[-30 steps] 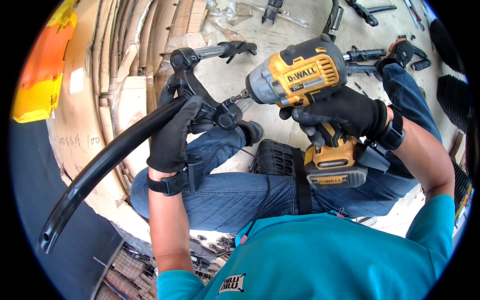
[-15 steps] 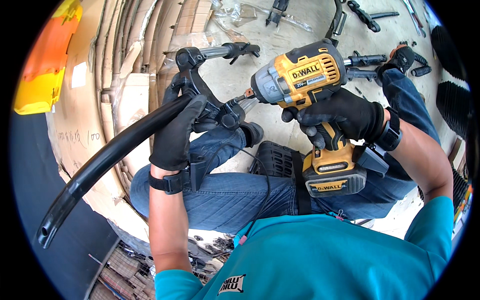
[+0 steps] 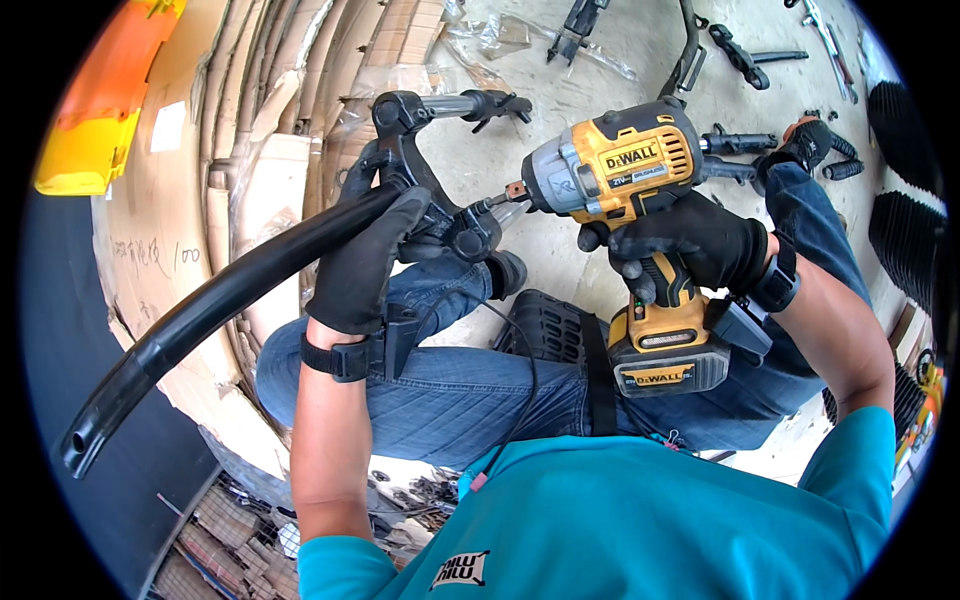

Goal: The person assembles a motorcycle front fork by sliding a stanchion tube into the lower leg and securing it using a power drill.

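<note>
My left hand (image 3: 362,265), in a black glove, is closed around a long, curved black tube (image 3: 235,285) where it meets a black clamp bracket (image 3: 425,178). A hole shows at the tube's lower left end. A silver-and-black telescopic rod (image 3: 450,106) reaches out from the bracket's far side. My right hand (image 3: 690,240), also gloved, grips the handle of a yellow-and-black cordless impact wrench (image 3: 630,165). Its socket (image 3: 514,192) points left and meets the bracket's near lug (image 3: 473,235); the fastener there is too small to make out.
Stacked cardboard (image 3: 260,170) lies to the left, with an orange-and-yellow plastic panel (image 3: 85,150) at its edge. More black rod assemblies (image 3: 740,60) and a metal wrench (image 3: 828,45) lie on the far floor. Black ribbed parts (image 3: 903,240) stand at the right. A black stool (image 3: 545,325) is between my legs.
The view has shifted a little. The wrench and bracket appear slightly further right, and the tube's free end sits slightly further left and higher. Both hands keep their grips.
</note>
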A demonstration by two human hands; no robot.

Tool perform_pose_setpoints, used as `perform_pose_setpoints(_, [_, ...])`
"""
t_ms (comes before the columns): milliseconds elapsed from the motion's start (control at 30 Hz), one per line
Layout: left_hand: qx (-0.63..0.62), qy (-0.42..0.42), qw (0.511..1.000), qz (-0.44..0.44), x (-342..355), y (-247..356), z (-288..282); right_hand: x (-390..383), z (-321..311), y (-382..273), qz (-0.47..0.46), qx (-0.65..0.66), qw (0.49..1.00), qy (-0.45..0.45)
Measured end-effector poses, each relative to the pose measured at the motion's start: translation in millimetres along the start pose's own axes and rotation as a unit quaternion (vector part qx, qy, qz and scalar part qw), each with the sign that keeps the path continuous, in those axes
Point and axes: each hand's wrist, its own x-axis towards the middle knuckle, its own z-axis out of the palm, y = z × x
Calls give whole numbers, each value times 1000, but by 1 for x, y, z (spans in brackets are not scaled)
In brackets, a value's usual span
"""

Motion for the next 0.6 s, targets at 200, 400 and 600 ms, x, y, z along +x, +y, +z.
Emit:
perform_pose_setpoints(200, [-11,-5,1000,0,-1,0,-1,0,-2,-4,25,29,999,-31])
perform_pose_setpoints(400, [-27,-12,999,-45,-2,7,0,3,-5,0,1,-51,999,-9])
perform_pose_setpoints(600, [-13,3,999,-34,-3,7,1,6,-7,0,49,20,998,-21])
